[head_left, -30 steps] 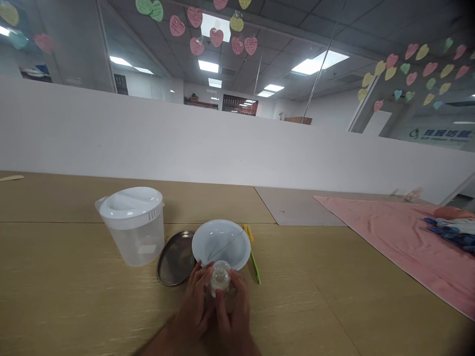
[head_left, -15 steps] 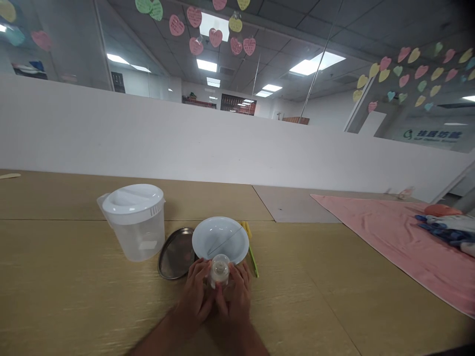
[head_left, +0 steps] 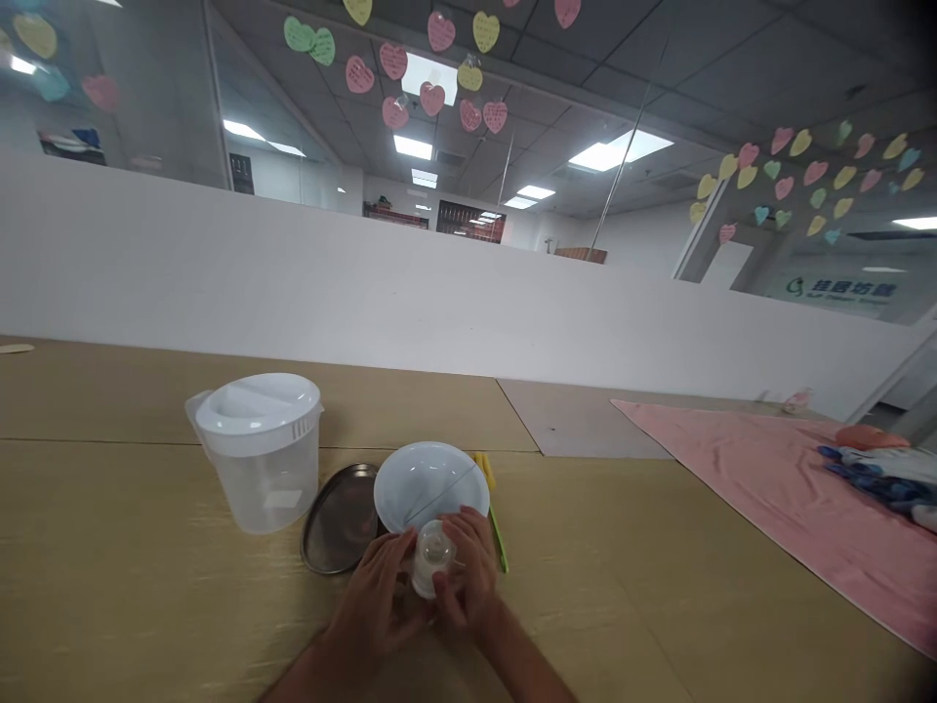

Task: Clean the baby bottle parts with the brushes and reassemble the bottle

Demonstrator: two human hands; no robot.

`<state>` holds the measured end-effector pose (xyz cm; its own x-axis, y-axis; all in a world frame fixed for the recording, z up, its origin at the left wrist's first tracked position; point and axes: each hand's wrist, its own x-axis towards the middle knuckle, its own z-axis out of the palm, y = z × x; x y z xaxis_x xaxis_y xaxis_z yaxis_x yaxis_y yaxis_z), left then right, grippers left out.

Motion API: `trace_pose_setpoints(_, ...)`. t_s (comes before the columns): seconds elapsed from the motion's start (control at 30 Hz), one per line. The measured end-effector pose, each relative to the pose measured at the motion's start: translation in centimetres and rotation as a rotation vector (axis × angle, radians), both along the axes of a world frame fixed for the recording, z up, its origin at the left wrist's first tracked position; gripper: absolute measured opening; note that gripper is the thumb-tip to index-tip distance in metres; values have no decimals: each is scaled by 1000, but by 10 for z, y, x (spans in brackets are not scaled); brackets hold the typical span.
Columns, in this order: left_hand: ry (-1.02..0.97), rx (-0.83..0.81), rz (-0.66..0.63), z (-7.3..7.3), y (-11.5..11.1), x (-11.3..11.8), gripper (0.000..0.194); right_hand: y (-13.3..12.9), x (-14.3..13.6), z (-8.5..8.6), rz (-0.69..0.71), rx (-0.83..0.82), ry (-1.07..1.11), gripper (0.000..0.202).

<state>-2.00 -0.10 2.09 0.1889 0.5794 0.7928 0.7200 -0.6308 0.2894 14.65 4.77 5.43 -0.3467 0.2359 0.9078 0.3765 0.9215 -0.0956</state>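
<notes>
White and clear, one small container (head_left: 431,555) is at the lower centre of the frame, gripped between two hands, the left hand (head_left: 375,594) and the right hand (head_left: 469,568). Just above it is one white bowl (head_left: 417,474); further left are one metal tray (head_left: 339,527) and one lidded pitcher (head_left: 264,478).

Counted: one left hand (head_left: 372,598), one right hand (head_left: 472,564). Small clear vessel (head_left: 430,566), one. White bowl (head_left: 414,476), one. Thin rod (head_left: 443,495), one. Metal tray (head_left: 341,522), one. Lidded pitcher (head_left: 264,469), one. Green stick (head_left: 499,539), one. Pink cloth (head_left: 761,478), one. Flat wooden piece (head_left: 15,349), one. Heart-shaped notes (head_left: 440,32), upward of thirty; some blurred, exact tally unclear.
</notes>
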Motion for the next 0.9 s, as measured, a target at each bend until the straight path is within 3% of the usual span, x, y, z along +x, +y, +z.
trace_pose_setpoints(0.13, 39, -36, -47, 5, -2, 0, 65, -8, -4, -15, -62, -99, 83, 45)
trace_pose_setpoints(0.33, 107, 38, 38, 4, 2, 0, 59, -11, 2, -28, -124, -206, -1, 44)
trace_pose_setpoints(0.53, 142, 84, 50, -3, 7, -5, 52, -15, 8, -28, -161, -201, -77, 53)
trace_pose_setpoints(0.7, 104, 114, 32, 8, 2, -6, 45, -18, 9, -25, -182, -221, -95, 51)
trace_pose_setpoints(0.9, 38, 22, 46, 16, -4, -1, 45, -14, 8, -30, -154, -293, -46, 51)
